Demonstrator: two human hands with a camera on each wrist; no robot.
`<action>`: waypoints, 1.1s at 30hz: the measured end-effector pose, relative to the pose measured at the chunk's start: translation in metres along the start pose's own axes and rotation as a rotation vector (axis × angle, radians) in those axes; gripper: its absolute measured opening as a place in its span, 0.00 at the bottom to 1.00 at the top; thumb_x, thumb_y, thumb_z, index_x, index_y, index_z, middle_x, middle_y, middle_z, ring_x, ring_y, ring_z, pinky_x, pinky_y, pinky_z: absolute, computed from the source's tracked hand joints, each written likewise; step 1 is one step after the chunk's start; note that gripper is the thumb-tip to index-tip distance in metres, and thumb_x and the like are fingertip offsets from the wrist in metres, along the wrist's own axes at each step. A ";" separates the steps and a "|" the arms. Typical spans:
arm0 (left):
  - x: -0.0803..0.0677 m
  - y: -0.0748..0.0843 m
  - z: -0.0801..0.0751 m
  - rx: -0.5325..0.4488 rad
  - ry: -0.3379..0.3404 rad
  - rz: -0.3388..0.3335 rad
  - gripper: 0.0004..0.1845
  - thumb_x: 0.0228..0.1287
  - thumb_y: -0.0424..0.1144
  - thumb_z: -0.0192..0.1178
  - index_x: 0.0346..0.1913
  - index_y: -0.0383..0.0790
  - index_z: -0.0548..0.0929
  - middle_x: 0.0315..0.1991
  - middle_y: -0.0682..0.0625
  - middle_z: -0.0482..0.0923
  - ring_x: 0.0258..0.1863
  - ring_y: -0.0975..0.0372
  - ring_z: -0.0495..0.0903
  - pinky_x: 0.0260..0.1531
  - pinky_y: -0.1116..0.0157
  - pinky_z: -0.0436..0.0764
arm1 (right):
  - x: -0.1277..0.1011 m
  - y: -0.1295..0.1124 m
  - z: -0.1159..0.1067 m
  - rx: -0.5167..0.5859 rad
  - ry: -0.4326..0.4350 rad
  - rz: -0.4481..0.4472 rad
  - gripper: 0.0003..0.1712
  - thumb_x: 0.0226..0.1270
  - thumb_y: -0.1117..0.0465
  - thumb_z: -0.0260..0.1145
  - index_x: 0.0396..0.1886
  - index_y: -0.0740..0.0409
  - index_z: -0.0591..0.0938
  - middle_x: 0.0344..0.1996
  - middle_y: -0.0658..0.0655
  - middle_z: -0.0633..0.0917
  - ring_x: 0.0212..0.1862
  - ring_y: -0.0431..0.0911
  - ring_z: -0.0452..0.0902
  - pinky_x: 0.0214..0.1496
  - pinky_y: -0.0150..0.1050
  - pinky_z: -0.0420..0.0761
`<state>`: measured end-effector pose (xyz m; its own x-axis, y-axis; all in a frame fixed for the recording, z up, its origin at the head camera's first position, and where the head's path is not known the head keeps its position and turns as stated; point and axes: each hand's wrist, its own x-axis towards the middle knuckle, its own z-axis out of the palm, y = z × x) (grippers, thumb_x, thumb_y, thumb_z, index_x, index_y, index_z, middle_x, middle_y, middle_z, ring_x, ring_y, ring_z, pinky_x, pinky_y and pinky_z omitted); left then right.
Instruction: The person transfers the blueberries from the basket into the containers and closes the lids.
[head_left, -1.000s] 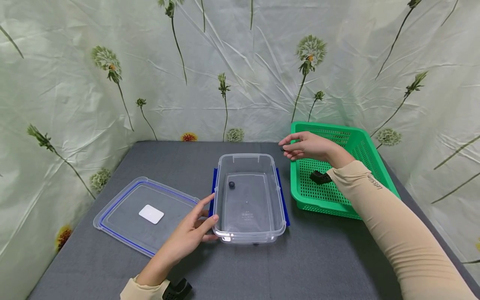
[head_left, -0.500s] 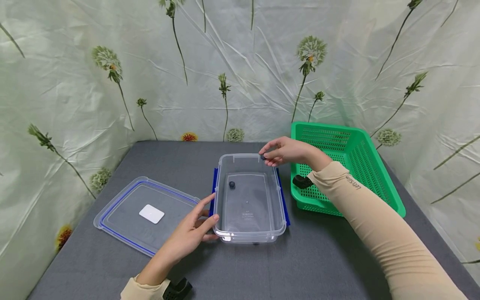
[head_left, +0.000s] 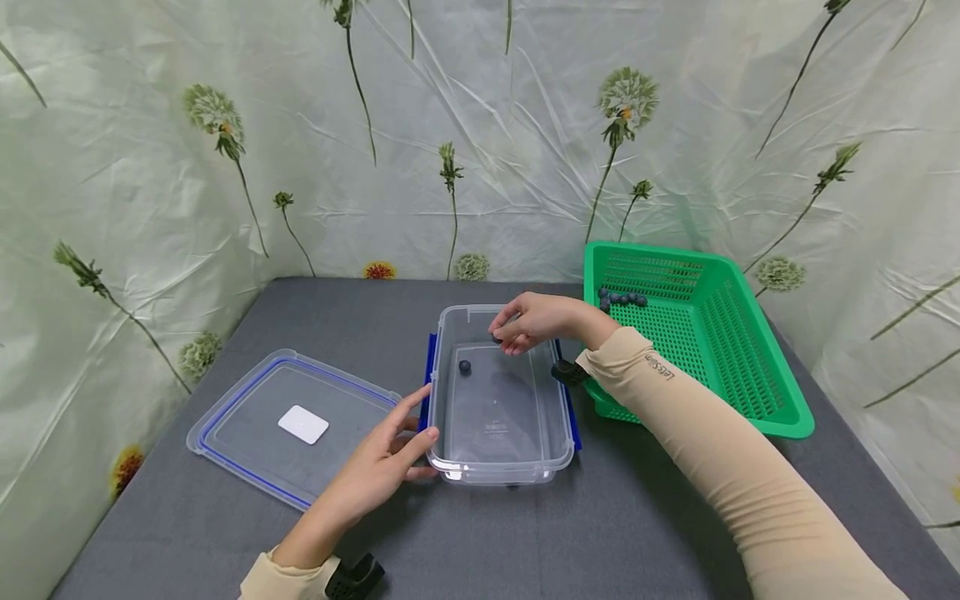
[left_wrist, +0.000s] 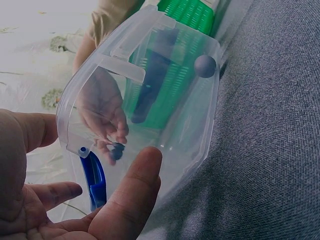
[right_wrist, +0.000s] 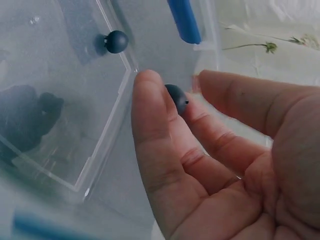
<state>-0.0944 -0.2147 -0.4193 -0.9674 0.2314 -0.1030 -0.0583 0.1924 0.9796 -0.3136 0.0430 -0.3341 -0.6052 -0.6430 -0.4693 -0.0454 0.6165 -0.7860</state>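
Observation:
A clear plastic box (head_left: 495, 454) with blue side latches stands mid-table. One blueberry (head_left: 465, 367) lies on its floor toward the far left. My right hand (head_left: 525, 323) is over the far right part of the box and pinches another blueberry (right_wrist: 176, 99) between thumb and fingers. My left hand (head_left: 382, 458) rests against the box's left side, fingers spread and its thumb (left_wrist: 142, 175) by the near corner. In the left wrist view a round blueberry (left_wrist: 205, 66) shows low at the box's near end.
Right of the box stands a green slotted basket (head_left: 772, 417) with several blueberries (head_left: 626, 299) along its far left side. On the left lies a clear lid (head_left: 247, 433) with a blue seal and a white label (head_left: 303, 424). A flowered sheet (head_left: 510, 167) hangs behind the grey-covered table.
My right hand has moved left from the basket's rim to over the box, carrying the blueberry. Several blueberries in the basket have come into view. My left hand has stayed put.

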 end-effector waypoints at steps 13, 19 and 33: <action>0.000 0.000 0.000 0.000 -0.010 0.007 0.35 0.84 0.43 0.58 0.86 0.51 0.57 0.62 0.27 0.73 0.53 0.49 0.85 0.46 0.58 0.94 | 0.008 -0.008 0.007 0.062 0.004 -0.008 0.24 0.86 0.62 0.59 0.75 0.67 0.74 0.48 0.62 0.89 0.46 0.46 0.87 0.53 0.38 0.91; -0.001 0.000 0.000 0.006 -0.010 0.012 0.35 0.84 0.43 0.58 0.86 0.51 0.57 0.62 0.26 0.73 0.53 0.49 0.86 0.46 0.58 0.94 | 0.003 -0.006 -0.005 0.182 0.060 -0.079 0.21 0.87 0.62 0.57 0.72 0.66 0.76 0.49 0.64 0.88 0.45 0.46 0.86 0.49 0.34 0.90; 0.000 0.000 0.001 -0.007 0.003 -0.006 0.35 0.84 0.43 0.59 0.86 0.55 0.57 0.64 0.27 0.72 0.55 0.49 0.85 0.46 0.58 0.94 | -0.027 0.009 -0.040 0.277 0.167 -0.093 0.22 0.88 0.61 0.57 0.74 0.63 0.74 0.47 0.58 0.89 0.45 0.42 0.87 0.54 0.34 0.90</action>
<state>-0.0939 -0.2135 -0.4191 -0.9677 0.2276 -0.1080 -0.0653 0.1874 0.9801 -0.3299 0.0838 -0.3123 -0.7318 -0.5930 -0.3359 0.0973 0.3969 -0.9127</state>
